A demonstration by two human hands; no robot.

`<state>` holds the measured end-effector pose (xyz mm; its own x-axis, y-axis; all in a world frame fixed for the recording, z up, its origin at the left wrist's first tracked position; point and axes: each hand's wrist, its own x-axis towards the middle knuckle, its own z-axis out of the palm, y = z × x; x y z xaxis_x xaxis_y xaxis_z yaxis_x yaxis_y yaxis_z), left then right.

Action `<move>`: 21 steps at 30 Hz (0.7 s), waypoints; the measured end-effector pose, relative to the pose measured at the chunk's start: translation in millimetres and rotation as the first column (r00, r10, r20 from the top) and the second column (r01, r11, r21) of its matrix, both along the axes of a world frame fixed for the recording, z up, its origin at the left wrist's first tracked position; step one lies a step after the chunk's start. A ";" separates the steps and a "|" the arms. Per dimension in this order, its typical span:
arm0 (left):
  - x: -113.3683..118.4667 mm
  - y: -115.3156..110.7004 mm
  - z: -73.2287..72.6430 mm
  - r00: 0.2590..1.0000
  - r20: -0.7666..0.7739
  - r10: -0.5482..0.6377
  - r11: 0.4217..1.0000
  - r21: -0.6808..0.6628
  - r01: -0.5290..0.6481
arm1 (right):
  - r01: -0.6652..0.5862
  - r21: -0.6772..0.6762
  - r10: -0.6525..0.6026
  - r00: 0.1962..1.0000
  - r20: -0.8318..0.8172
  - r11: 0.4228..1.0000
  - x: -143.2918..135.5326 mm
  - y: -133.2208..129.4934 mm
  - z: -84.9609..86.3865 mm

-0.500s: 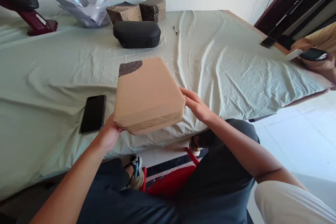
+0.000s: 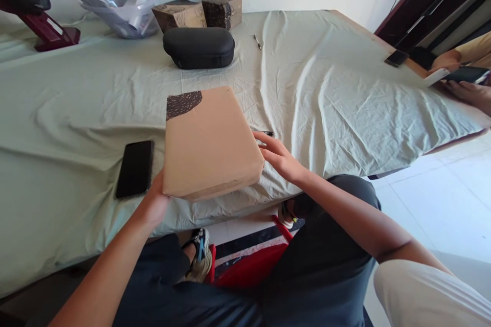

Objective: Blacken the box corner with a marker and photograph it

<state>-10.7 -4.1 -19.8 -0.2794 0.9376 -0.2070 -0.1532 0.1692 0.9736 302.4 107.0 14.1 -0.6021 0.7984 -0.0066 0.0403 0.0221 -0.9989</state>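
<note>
A brown cardboard box [image 2: 210, 143] with a dark speckled patch on its far left corner lies between my hands near the table's front edge. My left hand [image 2: 156, 199] grips its near left corner, with the fingers hidden under or behind it. Along the right side, my right hand [image 2: 279, 156] holds the box with its fingers against the edge. A dark pen [image 2: 266, 133] shows just beyond those fingertips. Left of the box a black phone [image 2: 135, 169] rests on the cloth.
Behind the box are a black case [image 2: 199, 48], two small patterned boxes [image 2: 223, 10], a clear basket [image 2: 134, 23] and a dark red stand [image 2: 57, 36]. Another pen [image 2: 257, 42] lies on the cloth [image 2: 345, 102]. At far right, a person's hands [image 2: 466, 89] hold a dark object.
The box has shifted slightly left and tilted so that more of its top shows. My right hand moved with it, and the pen beside it has come into view.
</note>
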 end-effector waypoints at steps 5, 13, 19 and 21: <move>-5.3 -9.1 2.6 1.000 -0.005 -0.002 0.999 -0.040 0.002 | -0.069 -0.053 0.067 0.997 -0.033 0.996 -3.2 -4.2 -4.2; -25.4 -9.4 0.7 0.978 -0.208 0.006 0.999 0.043 0.003 | -0.103 -0.036 0.098 0.988 -0.119 0.994 -12.2 1.3 -20.6; -13.8 -10.9 2.2 0.958 -0.285 -0.001 0.978 0.201 0.061 | -0.137 -0.232 0.086 0.973 -0.214 0.963 -17.6 4.3 -23.1; -12.4 -13.8 0.8 0.945 -0.327 0.010 0.955 0.283 0.088 | -0.203 -0.355 0.122 0.963 -0.239 0.913 -19.7 4.2 -26.4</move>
<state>-23.1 -18.0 -19.0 -0.2465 0.9541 0.1701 0.1769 -0.1282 0.9758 282.7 111.2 -12.3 -0.7433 0.6530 -0.1453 -0.1403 -0.3645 -0.9206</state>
